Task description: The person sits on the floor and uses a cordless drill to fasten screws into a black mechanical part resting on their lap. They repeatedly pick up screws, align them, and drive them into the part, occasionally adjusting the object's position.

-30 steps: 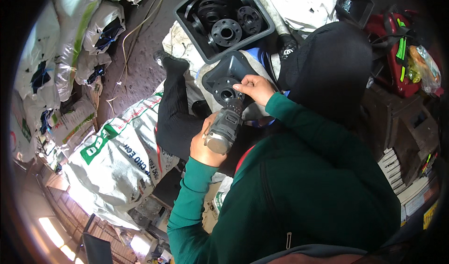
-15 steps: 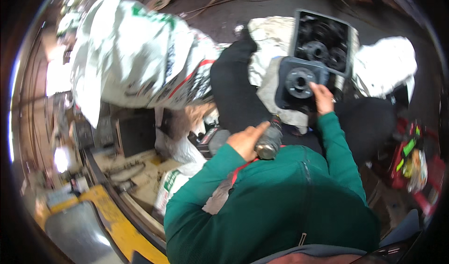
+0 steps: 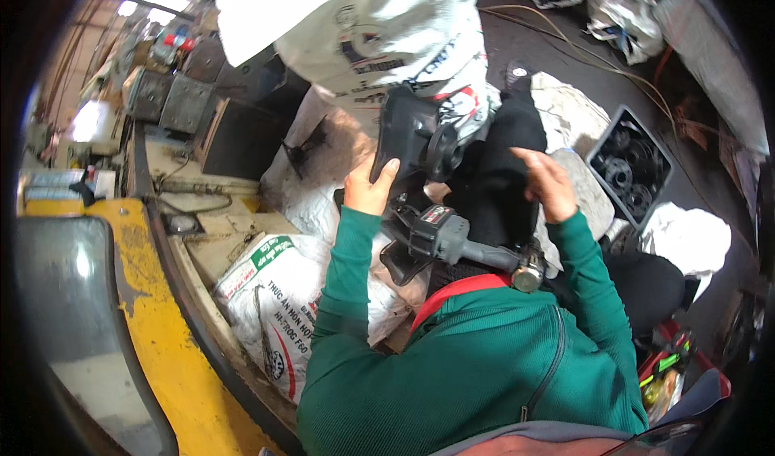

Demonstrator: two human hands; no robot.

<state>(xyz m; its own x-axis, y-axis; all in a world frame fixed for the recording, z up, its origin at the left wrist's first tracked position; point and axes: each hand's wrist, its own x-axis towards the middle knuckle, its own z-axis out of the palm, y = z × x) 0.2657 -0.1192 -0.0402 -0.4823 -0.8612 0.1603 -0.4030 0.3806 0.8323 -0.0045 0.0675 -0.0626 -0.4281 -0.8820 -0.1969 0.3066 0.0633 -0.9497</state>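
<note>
My left hand [image 3: 370, 188] grips the edge of a black plastic part [image 3: 397, 137], a square plate with a round flange [image 3: 443, 151], tilted on its side beside the big white sack. Nothing shows in my right hand [image 3: 550, 183], whose fingers are apart over my leg. Across my lap lies a grey and black cordless power tool [image 3: 454, 239], with a metal head at its right end. Neither hand touches it. Below my left hand, another black plastic piece [image 3: 404, 264] is partly hidden by the tool.
A grey bin [image 3: 668, 168] with several black round parts stands at the far right, next to white cloth [image 3: 686, 234]. Tall white sacks [image 3: 387, 28] stand ahead; a printed sack [image 3: 278, 294] lies at my left. A yellow machine edge [image 3: 145, 286] borders the left, and a cable [image 3: 597, 52] crosses the floor.
My left hand has let go of the power tool and now holds the black part, which has moved left. My right hand has come off that part. The view has shifted.
</note>
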